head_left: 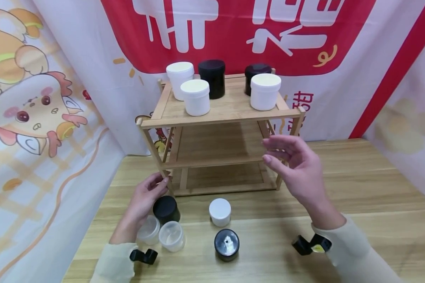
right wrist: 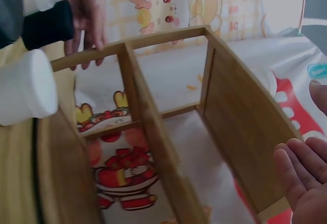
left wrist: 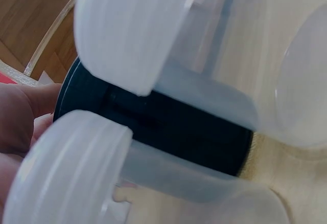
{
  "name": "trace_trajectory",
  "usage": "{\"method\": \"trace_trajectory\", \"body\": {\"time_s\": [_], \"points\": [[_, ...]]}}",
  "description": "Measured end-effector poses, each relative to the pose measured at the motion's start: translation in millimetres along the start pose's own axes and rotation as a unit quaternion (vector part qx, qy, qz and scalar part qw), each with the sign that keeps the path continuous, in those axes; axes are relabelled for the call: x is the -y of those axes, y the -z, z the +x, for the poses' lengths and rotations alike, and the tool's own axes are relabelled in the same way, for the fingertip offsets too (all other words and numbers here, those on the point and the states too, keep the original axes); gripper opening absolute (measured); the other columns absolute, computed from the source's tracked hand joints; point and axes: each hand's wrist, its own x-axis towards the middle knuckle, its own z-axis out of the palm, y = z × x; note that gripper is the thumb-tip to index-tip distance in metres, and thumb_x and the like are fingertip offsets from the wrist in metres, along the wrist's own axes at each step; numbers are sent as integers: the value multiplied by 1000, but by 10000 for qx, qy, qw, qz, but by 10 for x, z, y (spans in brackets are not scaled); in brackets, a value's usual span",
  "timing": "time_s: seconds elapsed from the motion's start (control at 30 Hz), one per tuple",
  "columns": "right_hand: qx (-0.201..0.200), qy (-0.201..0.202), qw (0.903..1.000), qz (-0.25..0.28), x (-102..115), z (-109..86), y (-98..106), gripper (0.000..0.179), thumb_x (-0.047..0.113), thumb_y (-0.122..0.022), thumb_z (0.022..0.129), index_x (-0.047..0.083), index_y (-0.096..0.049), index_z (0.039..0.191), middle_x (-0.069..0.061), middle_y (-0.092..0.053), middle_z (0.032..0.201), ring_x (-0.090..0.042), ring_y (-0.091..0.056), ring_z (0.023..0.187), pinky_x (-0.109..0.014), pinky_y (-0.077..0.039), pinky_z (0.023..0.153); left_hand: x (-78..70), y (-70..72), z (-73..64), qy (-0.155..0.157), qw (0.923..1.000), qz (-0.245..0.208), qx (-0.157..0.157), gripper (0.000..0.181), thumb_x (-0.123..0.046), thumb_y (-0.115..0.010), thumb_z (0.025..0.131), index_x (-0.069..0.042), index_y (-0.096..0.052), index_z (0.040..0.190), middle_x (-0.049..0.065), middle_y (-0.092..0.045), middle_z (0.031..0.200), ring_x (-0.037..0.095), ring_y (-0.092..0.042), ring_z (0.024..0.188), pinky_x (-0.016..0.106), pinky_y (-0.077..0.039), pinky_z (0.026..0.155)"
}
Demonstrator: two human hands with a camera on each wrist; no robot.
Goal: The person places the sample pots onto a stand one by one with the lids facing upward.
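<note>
A three-level wooden rack (head_left: 233,103) stands on the table. My left hand (head_left: 144,197) holds its left front leg low down, thumb and fingers at the post; fingertips show past the wood in the right wrist view. Beside that hand stand a black jar (head_left: 166,210) and two translucent jars (head_left: 172,236). My right hand (head_left: 301,169) is raised near the right front leg, fingers loosely bent, with nothing in it. On the top shelf are three white jars (head_left: 265,93) and two black jars (head_left: 212,80). Both lower shelves (head_left: 216,141) carry nothing.
On the table before the rack stand a white jar (head_left: 220,212) and, nearer, a black jar (head_left: 226,244) with a glossy top. A printed cloth (head_left: 326,63) hangs close behind the rack. Another cloth (head_left: 56,188) slopes down along the left.
</note>
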Motion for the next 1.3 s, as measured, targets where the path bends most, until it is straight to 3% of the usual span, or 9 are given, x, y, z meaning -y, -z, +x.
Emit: {"method": "trace_trajectory", "body": {"time_s": [0.17,0.33,0.53,0.77,0.9,1.1,1.3], "points": [[157,-79,9998,2,-202,-152,-4,47,-17,-77,88,-7,-64,132,-7,-77,125,-18,-74,113,-23,-63,97,16,10,14,79,10000,26,-29,61,-37,-60,112,-11,-43,164,16,-50,164,33,-52,149,33,-55,116],[658,-274,9971,-249,-399,-271,-41,48,-13,-79,88,-2,-65,133,-13,-74,128,-14,-73,115,-25,-64,98,27,13,24,99,9999,11,-38,62,-39,-61,111,-12,-44,164,15,-51,163,32,-52,149,33,-55,116],[888,-532,9940,-348,-554,-355,-81,46,-7,-81,90,1,-67,133,-19,-74,128,-11,-74,112,-24,-64,95,38,9,26,49,10000,18,-9,63,-41,-62,110,-12,-45,164,15,-52,163,32,-52,149,30,-56,114],[1257,-777,9882,-394,-722,-410,-158,49,2,-85,90,5,-67,135,-16,-75,130,-11,-74,112,-32,-64,101,21,3,9,86,10000,32,2,65,-42,-62,110,-12,-43,165,15,-51,164,32,-51,150,30,-55,115],[1472,-880,9846,-350,-807,-450,-215,53,4,-88,87,8,-66,136,-17,-74,132,-21,-75,115,-41,-64,103,4,8,0,113,9999,38,22,66,-43,-62,110,-13,-42,165,14,-50,165,32,-50,151,31,-54,116],[2190,-1308,9662,-386,-942,-521,-315,69,18,-94,83,12,-62,143,-15,-68,144,-39,-68,130,-56,-56,114,2,14,3,55,10000,13,33,66,-43,-62,110,-13,-42,165,13,-51,164,32,-50,151,33,-53,118],[2621,-1747,9484,-360,-1079,-607,-424,79,25,-97,79,8,-60,146,-16,-66,147,-38,-65,133,-60,-51,118,16,9,6,80,10000,28,10,66,-44,-63,110,-14,-43,165,14,-50,164,32,-51,151,31,-54,116]]}}
